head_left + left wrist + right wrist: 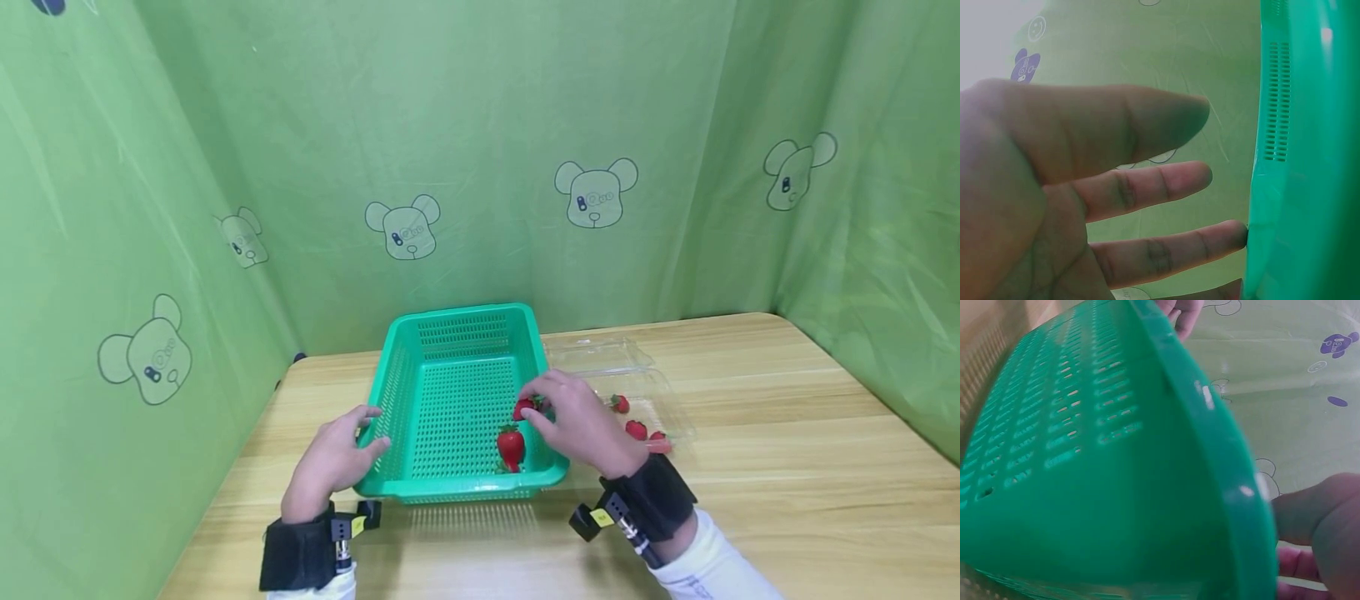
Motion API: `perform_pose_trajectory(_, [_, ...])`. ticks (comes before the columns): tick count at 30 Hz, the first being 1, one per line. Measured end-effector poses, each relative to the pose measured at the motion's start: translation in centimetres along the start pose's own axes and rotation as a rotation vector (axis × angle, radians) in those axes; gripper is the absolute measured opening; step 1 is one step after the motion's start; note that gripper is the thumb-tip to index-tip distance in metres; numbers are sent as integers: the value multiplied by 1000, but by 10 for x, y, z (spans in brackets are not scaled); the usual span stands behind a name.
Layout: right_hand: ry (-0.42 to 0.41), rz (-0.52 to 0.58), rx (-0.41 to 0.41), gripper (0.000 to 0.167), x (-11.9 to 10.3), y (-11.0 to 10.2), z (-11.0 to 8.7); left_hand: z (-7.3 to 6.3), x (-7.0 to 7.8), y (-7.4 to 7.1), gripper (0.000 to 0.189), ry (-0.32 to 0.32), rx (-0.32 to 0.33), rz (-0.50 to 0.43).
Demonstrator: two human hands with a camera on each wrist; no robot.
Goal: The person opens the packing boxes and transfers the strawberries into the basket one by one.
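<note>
A green plastic basket point(465, 486) with slotted walls stands on the table in the head view. At its left rim is my left hand point(337, 450); in the left wrist view the fingers point(1166, 253) are extended, one fingertip right at the green wall. Over the basket's right side my right hand point(577, 417) pinches a red strawberry point(522, 407) between thumb and fingers. Just below it, a larger strawberry point(511, 446) with green leaves lies in the basket's near right corner. The right wrist view shows the basket's outside point(1147, 500), which hides the held strawberry.
Right of the basket, an open clear plastic box point(675, 404) holds several strawberries point(636, 429), partly behind my right forearm. Its transparent lid point(600, 356) lies toward the back. A green curtain point(480, 150) with bear prints surrounds the wooden table point(810, 467).
</note>
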State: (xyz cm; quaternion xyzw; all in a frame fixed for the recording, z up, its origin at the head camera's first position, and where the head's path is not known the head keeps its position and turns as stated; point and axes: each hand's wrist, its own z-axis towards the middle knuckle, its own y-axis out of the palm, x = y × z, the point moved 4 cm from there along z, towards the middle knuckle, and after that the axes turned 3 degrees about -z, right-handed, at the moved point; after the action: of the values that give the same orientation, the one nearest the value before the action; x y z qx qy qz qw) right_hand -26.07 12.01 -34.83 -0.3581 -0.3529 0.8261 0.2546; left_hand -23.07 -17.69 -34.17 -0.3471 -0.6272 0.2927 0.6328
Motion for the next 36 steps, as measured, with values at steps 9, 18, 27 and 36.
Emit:
perform_pose_trajectory(9, [-84, 17, 41, 17, -3, 5, 0, 1, 0, 0, 50, 7, 11, 15])
perform_pose_trajectory(18, [-122, 54, 80, 23, -1, 7, 0, 1, 0, 1, 50, 13, 12, 21])
perform_pose_trajectory(27, [-27, 70, 54, 24, 13, -2, 0, 2, -1, 0, 49, 11, 9, 18])
perform_pose_trajectory(36, [83, 22, 42, 26, 28, -10, 0, 1, -1, 0, 50, -2, 6, 12])
